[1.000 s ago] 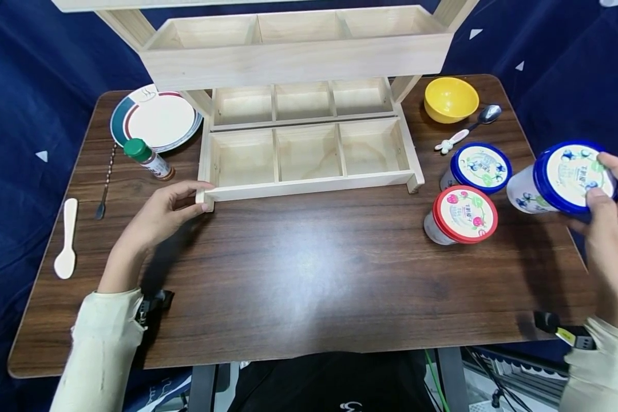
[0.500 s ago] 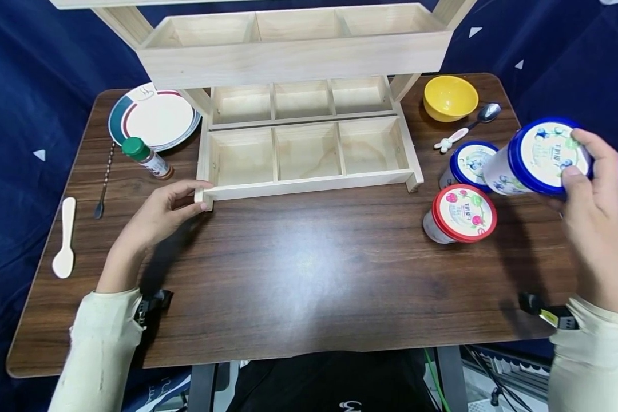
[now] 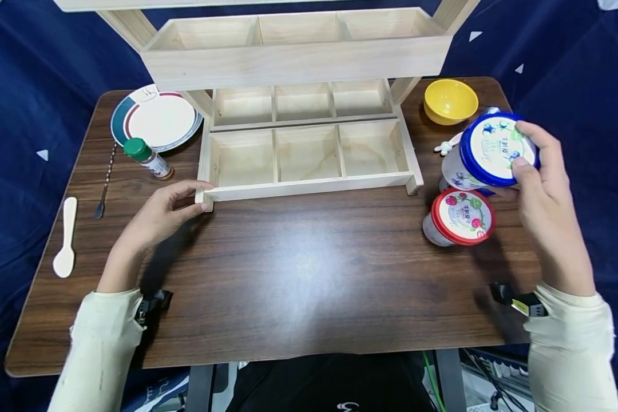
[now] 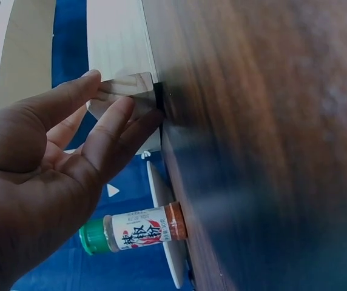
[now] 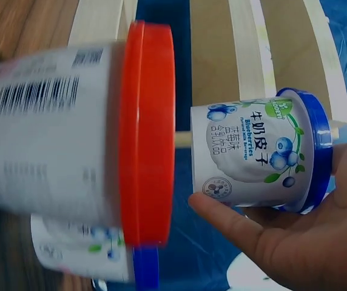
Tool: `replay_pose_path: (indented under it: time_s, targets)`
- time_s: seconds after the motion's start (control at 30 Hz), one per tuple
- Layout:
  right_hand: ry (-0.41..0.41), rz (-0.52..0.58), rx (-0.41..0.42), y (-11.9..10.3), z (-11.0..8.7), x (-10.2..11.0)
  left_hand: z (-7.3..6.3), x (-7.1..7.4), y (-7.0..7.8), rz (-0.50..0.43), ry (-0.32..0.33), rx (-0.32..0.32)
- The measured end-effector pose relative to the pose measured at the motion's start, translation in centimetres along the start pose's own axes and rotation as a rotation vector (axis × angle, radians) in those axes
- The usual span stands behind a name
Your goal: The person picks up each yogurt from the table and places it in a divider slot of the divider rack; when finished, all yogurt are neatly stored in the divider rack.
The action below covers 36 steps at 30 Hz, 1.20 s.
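Dark blue cloth hangs behind and to both sides of the wooden rack, and I have the brown table spread out beneath it. Here's the wooden rack itself, pale and tiered, its trays split into compartments, its lowest front rail facing the person. Off its left side, a round plate with a teal and red rim.

Now the hands! On my head feed the left hand is at the rack's front left corner, thumb and fingers pinching the wood there. Over to the rack's right, the right hand has a blue-lidded tub, printed with blueberries, gripped between thumb and fingers; my wrist feed catches one finger at its base. That tub is up in the air, tilted, right of the rack, its lid facing my head camera.

Right of the rack's far end sits a yellow bowl. Nearer the person, still on the rack's right, a red-lidded tub stands upright, and a second blue tub is beside it, mostly hidden from above.

Smaller now: left of the rack, a green-capped shaker upright in front of the plate; a white spoon farthest left; a rabbit-handled spoon to the rack's right, partly covered; and a thin twisted-handle stirrer to its left.
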State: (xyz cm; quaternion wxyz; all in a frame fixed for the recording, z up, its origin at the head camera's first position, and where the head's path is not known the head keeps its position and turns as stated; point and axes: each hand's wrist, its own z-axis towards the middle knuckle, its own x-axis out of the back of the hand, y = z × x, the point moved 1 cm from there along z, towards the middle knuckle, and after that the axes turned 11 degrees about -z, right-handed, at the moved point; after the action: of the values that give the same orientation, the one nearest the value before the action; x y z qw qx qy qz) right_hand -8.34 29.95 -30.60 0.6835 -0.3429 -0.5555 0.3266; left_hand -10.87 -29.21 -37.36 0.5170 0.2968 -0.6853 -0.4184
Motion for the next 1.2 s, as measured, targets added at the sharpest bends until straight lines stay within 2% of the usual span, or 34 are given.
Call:
replay_pose_path:
  time_s: [0.1,0.2,0.4,0.53,0.63,0.8,1.2]
  targets:
    - [-0.025,0.023,0.024,-0.5,0.3,-0.7,0.0,0.0,0.1,-0.002,0.005,0.004]
    - [-0.056,0.001,0.041,-0.7,0.4,-1.5,-0.2,-0.1,0.3,-0.011,0.006,0.013]
    - [-0.118,0.208,0.095,-1.2,1.0,-3.2,-0.4,-0.1,0.2,-0.023,0.005,0.021]
    - [-0.141,0.246,0.090,-1.9,1.4,-4.2,-0.4,0.0,0.3,-0.007,0.013,0.043]
    - [-0.155,0.173,0.067,-2.3,1.6,-4.8,-0.3,0.0,0.3,-0.011,0.011,0.042]
    - [-0.184,0.035,0.076,-2.9,1.9,-6.1,-0.2,0.1,0.1,0.002,0.004,0.011]
    - [-0.238,0.098,0.118,-3.6,2.7,-9.5,0.0,0.0,-0.1,-0.030,-0.002,0.009]
